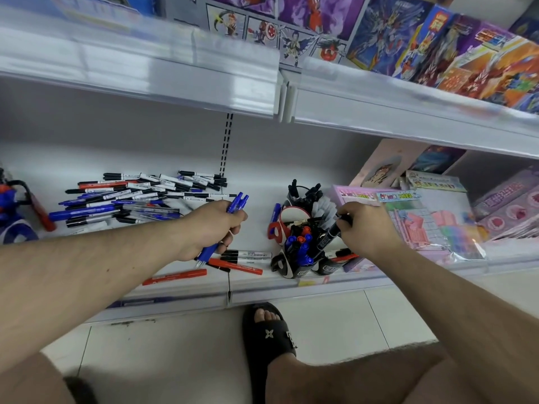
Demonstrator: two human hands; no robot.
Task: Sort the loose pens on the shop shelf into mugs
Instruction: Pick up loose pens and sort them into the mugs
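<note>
Your knees and a black slide sandal (269, 335) sit nearest, on pale floor tile below the shelf (175, 295).

L to R on the shelf:
- Far L: blue/red toy item, partly cut off, can't ID.
- Loose pen pile (140, 196), black, blue and red mixed, well L of the mugs. Most of the job is left, by my read.
- Your left hand (211, 228) is curled round a bundle of blue pens (237, 202), tips poking out above and below the fist.
- A few red and black markers (242, 259) lie near the front edge, just under that hand.
- Mugs (300, 252) clustered R of centre, already crowded w/ blue, red and black pens.
- Your right hand (364, 225) pinches a black marker (332, 236) that's angled down into the mug cluster.
- Pink stationery packs (414, 223) butt against the mugs on the R.

Risks:
- Mugs look packed; forcing the marker in could tip one or pop pens out.
- Blue bundle is a loose fistful; one could slip out the bottom.
- Markers at the front edge could roll off if your arm brushes them.

Labels: print on markers, mugs and packs is too small/blurred to read.
</note>
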